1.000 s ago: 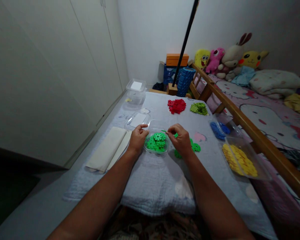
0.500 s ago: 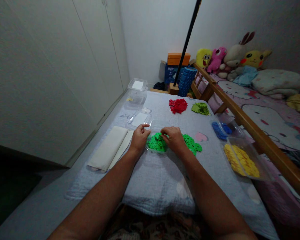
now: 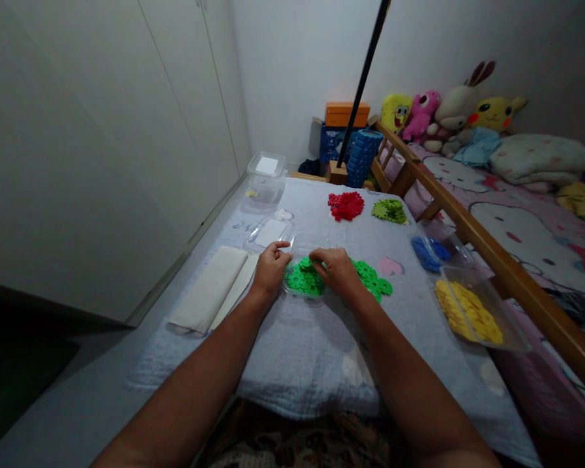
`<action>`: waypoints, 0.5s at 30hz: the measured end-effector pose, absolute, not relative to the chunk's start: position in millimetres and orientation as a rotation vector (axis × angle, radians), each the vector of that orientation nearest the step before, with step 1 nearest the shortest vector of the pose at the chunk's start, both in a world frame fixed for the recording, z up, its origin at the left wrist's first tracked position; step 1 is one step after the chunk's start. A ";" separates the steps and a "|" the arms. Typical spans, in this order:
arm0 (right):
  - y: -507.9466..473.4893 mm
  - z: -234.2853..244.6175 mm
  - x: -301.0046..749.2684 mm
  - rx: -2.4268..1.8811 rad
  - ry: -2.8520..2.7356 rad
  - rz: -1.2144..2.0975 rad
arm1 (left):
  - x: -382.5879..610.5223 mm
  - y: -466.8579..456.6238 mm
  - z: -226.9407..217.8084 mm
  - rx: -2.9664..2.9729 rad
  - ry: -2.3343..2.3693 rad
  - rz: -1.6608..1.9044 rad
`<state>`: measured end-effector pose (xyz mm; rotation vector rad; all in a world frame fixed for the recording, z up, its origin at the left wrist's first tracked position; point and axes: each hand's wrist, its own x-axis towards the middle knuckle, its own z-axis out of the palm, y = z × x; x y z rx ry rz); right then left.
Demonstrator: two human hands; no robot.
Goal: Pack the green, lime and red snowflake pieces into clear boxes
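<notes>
A clear plastic container (image 3: 306, 299) with a heap of green notched plastic discs (image 3: 302, 281) inside stands on the table in front of me. At its left side my left hand (image 3: 272, 268) grips the rim between thumb and fingers. My right hand (image 3: 335, 268) is over the container's right side, its fingertips pinched on a green disc at the top of the heap. More loose green discs (image 3: 368, 278) lie on the cloth just right of the container, partly hidden by my right hand and forearm.
Farther back lie a red pile (image 3: 346, 205) and a lime-green pile (image 3: 389, 210). Containers of blue pieces (image 3: 428, 253) and yellow pieces (image 3: 468, 312) stand along the right edge by the wooden bed rail (image 3: 472, 240). A clear lid (image 3: 269, 233), folded cloth (image 3: 207, 289) and another clear container (image 3: 266, 182) are on the left.
Both hands stay at the container of green discs. My right hand's fingertips have shifted only slightly over the heap, and the whole view has drifted a little.
</notes>
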<state>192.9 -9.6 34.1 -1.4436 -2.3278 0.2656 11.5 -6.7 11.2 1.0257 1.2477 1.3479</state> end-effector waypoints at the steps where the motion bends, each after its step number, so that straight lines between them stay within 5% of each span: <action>1: -9.2 33.1 193.4 -1.423 -2.308 0.285 | 11.4 -6.4 10.7 1.027 1.246 1.349; 15: -3.0 30.3 240.8 -1.316 -1.936 0.193 | 11.5 -8.5 13.4 1.040 1.268 1.347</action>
